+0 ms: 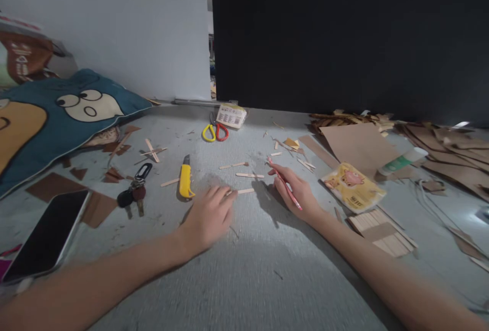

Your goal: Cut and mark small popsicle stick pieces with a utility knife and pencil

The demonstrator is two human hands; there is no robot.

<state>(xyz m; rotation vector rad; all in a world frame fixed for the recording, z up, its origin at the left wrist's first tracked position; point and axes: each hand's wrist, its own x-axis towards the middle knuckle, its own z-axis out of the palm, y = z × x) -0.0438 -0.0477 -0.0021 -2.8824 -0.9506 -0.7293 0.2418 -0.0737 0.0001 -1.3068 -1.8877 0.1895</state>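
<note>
My left hand (209, 215) lies palm down on the grey surface, its fingertips on the end of a short wooden craft stick (244, 191). My right hand (296, 193) is closed around a red pencil (286, 184) that points up and to the left. Two more wooden sticks (250, 175) (234, 165) lie just beyond both hands. A yellow utility knife (185, 180) rests left of my left hand.
Keys (134, 190) and a phone (48, 234) lie at the left, near a blue cushion (57, 117). Scissors (215, 131) and a small packet (231, 115) sit at the back. Cardboard sheets (357, 142), a yellow packet (353, 187), a glue tube (401, 160) and a stick panel (382, 231) fill the right.
</note>
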